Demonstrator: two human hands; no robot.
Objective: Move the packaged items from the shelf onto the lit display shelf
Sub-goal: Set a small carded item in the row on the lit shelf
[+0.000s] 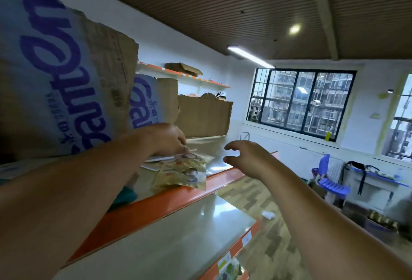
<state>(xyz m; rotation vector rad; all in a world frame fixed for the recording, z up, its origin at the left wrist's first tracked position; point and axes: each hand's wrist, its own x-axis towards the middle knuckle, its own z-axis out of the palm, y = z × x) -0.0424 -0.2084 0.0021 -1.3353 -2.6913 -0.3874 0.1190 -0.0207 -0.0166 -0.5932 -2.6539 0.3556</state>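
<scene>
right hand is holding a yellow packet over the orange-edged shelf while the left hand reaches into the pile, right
Not quite. The head view shows the right hand empty, fingers spread, hovering beside the yellow packets on the orange-edged shelf. The left hand does reach into the pile.
</scene>
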